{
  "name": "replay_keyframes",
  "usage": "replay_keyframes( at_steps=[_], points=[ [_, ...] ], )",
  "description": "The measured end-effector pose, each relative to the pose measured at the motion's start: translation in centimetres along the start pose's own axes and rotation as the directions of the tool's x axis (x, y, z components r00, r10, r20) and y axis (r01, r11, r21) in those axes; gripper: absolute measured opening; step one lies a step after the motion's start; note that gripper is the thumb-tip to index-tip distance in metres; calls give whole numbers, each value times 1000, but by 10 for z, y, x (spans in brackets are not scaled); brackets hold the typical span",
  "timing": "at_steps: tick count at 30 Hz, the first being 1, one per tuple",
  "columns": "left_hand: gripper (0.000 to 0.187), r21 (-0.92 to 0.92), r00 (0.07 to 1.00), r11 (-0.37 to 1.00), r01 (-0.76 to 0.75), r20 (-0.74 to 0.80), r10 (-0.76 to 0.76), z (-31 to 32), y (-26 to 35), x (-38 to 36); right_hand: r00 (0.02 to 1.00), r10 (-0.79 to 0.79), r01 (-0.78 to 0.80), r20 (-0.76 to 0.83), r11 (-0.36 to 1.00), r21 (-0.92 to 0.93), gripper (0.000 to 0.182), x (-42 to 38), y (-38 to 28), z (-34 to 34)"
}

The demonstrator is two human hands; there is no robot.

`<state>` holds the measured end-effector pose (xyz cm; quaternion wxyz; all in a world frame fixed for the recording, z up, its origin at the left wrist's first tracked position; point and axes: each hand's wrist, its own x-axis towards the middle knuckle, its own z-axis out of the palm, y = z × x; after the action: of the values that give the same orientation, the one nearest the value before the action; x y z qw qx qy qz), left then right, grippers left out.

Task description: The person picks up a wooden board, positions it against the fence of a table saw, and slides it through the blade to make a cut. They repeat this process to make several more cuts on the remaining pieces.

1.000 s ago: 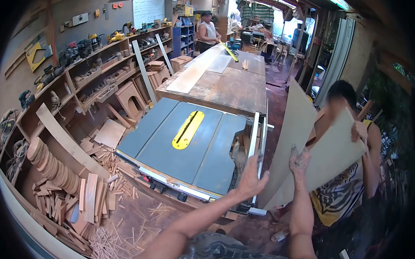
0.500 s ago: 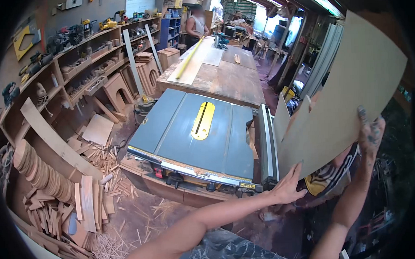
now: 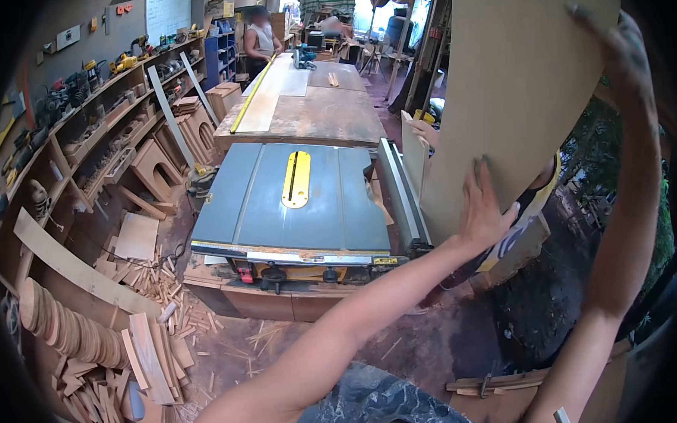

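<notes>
A large, pale thin wooden sheet (image 3: 524, 78), looking like plywood, stands tilted upright at the right. My right hand (image 3: 624, 56) grips its right edge high up, thumb on the near face and the other fingers partly hidden. Lower down, my left hand (image 3: 488, 214) lies against the same face with its fingers stretched out. To the left of the sheet is a table saw (image 3: 271, 206) with a grey top, a yellow insert (image 3: 297, 179) and a rail-like fence (image 3: 403, 187) along its right side.
Behind the sheet, a partly hidden person's hand (image 3: 425, 132) touches a smaller panel (image 3: 413, 153). A wooden workbench (image 3: 335, 118) adjoins the saw, bearing a yellow level-like bar (image 3: 252, 95). Another person (image 3: 262, 42) stands beyond. Wood offcuts (image 3: 153, 360) litter the left floor.
The sheet has risen and shifted left in view. My right hand has moved up with its edge, and my left hand has moved higher onto its face. The view has turned right.
</notes>
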<state>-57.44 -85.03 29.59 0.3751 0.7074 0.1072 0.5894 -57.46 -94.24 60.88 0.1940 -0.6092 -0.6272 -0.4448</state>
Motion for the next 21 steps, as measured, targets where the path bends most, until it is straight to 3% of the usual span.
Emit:
replay_keyframes(
  at_steps=[2, 4, 7, 11, 14, 16, 18, 21],
  points=[
    [112, 11, 996, 996, -90, -21, 90, -2, 22, 14, 991, 128, -132, 33, 931, 342, 53, -91, -63, 37],
    [110, 10, 986, 987, -158, -53, 159, -1, 54, 15, 955, 147, -275, 256, 761, 588, 57, -204, -142, 82],
    [105, -15, 966, 974, -228, -128, 224, 0, 99, 1, 768, 68, -585, 637, 480, 653, 63, -357, -263, 138],
    [96, -104, 931, 941, -321, -219, 294, -10, 152, -19, 610, -142, -699, 780, 366, 614, 71, -438, -330, 153],
    [90, -60, 879, 900, -432, -253, 405, -50, 162, -29, 658, -320, -542, 682, 428, 723, 77, -396, -287, 113],
    [86, -15, 802, 840, -542, -310, 512, -94, 166, -33, 789, -390, -258, 475, 492, 832, 81, -302, -220, 49],
    [62, -127, 918, 936, -330, -275, 286, -143, 170, -52, 886, -397, 39, 239, 578, 815, 85, -208, -173, -8],
    [30, 458, 907, 877, -145, -293, 303, -229, 156, -85, 917, -398, 304, -21, 666, 681, 92, -114, -149, -48]
  ],
)
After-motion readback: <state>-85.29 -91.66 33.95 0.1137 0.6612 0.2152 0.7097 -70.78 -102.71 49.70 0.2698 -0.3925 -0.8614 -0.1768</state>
